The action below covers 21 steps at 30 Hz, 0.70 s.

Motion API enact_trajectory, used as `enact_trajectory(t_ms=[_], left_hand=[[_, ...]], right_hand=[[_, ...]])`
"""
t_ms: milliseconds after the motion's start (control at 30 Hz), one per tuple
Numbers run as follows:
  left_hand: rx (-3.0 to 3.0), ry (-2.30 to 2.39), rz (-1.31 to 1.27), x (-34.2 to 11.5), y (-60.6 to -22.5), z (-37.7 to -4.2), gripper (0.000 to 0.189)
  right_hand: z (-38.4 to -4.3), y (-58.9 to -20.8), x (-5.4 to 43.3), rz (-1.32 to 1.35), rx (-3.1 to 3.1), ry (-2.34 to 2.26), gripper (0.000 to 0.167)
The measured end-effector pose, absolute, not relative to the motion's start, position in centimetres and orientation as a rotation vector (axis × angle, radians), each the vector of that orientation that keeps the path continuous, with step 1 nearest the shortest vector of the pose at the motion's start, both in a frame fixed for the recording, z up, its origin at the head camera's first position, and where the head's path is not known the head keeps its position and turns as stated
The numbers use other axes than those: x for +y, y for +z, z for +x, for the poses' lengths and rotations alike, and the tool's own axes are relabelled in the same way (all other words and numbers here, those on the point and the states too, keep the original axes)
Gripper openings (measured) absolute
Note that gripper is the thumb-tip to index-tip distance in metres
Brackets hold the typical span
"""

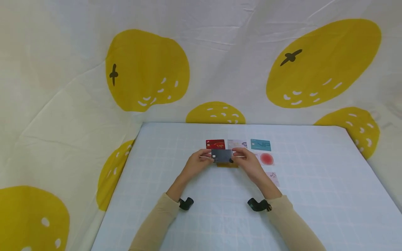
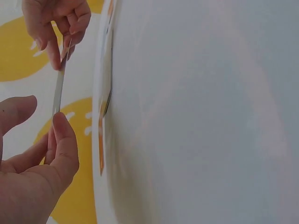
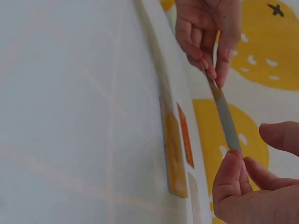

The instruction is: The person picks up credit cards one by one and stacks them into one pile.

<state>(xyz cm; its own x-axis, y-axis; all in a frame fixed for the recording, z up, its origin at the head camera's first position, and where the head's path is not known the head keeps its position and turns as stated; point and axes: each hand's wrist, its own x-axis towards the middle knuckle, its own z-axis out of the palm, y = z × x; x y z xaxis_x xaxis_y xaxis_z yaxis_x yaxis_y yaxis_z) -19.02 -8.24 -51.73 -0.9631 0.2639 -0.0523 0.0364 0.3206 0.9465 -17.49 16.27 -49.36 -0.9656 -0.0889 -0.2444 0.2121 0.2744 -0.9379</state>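
**Two Hands Pinch One Dark Card**

The left hand (image 1: 198, 161) pinches one end of a thin, flat dark card (image 1: 222, 156), and the right hand (image 1: 248, 162) pinches the other end. The card is a smooth rectangle with a little pale square near its left side. It is up in the air, in between the two hands and apart from the table (image 1: 314, 157).

Under it lies a gold card (image 1: 227, 165), with only its bottom part peeking out in the head view. Behind are a shiny red card (image 1: 215, 143) with VIP on it, a pale card (image 1: 237, 143) and a blue-green card (image 1: 260, 145). By the right hand is a white card (image 1: 262, 163) with a round red spot. Near the right wrist is a whitish card (image 1: 272, 178) with pink marks, partly hidden.

The table has a pale blue cover with faint crossing lines. Behind hangs a wrinkly white cloth (image 1: 226, 69) with big, round yellow fruit shapes (image 1: 147, 69). Both sleeves (image 1: 157, 221) are plain tan.
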Motion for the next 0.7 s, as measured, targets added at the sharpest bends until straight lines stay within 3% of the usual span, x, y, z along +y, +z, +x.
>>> enact_trajectory(t_ms=[700], left_hand=[[2.43,1.47,0.336,-6.0,-53.0,-20.0,0.046]], right_hand=[[-18.0,-52.1,18.2,0.203,2.287,-1.751,0.042]])
